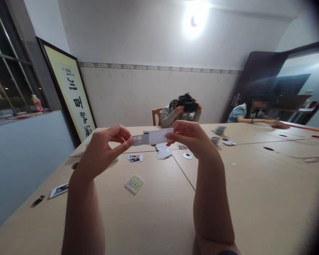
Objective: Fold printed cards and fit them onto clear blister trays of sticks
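Note:
Above the table, both of my hands pinch the ends of one thin strip held level. My left hand point(105, 150) grips a greyish, see-through-looking sleeve point(140, 139) between thumb and fingertips. On the other end, the thumb and fingers of my right hand point(191, 138) are closed on a white card point(159, 135). The card and sleeve overlap near the middle; whether one sits inside the other I cannot tell. Below them on the table lie loose white cards point(164, 153), small photo cards point(135, 158) and a clear plastic box point(134, 184).
A photo card point(59, 190) and a small dark piece point(38, 200) lie at the left. Stacks of small items point(220, 130) stand at the right, near a round white disc point(187, 156). Across the table point(159, 216), a person point(168, 117) holds a black headset; another person point(238, 114) sits at the right.

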`<state>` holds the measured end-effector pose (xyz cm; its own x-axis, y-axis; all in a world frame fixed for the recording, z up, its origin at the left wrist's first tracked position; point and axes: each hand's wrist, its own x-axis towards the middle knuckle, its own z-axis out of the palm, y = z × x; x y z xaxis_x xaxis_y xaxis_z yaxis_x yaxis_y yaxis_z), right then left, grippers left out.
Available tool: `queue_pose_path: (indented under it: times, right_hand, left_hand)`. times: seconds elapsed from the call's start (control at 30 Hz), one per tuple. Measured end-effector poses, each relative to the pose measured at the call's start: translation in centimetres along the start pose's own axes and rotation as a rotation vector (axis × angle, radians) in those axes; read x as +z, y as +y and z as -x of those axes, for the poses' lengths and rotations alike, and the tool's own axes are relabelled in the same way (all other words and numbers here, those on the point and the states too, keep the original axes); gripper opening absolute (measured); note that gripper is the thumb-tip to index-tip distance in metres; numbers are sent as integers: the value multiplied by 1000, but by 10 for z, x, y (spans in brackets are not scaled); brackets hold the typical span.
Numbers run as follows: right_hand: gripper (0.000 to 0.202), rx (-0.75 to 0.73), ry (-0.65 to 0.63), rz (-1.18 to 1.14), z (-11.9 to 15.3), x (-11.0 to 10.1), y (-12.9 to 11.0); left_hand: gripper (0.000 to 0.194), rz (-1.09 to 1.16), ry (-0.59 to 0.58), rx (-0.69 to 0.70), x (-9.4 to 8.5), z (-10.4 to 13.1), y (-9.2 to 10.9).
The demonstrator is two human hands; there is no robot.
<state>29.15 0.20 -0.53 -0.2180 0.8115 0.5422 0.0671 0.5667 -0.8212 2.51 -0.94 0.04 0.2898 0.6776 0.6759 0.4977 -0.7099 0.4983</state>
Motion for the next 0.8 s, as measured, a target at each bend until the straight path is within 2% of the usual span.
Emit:
queue_pose_path:
  times: [0.57,0.8]
  right_hand:
    - [39,3,27,25,2,-2,-3]
    - [39,-73,163,12,-4,-2,1]
  left_hand:
    - [19,-53,67,8,-8,2,-6]
    - [21,-35,72,-8,-8,1,-8]
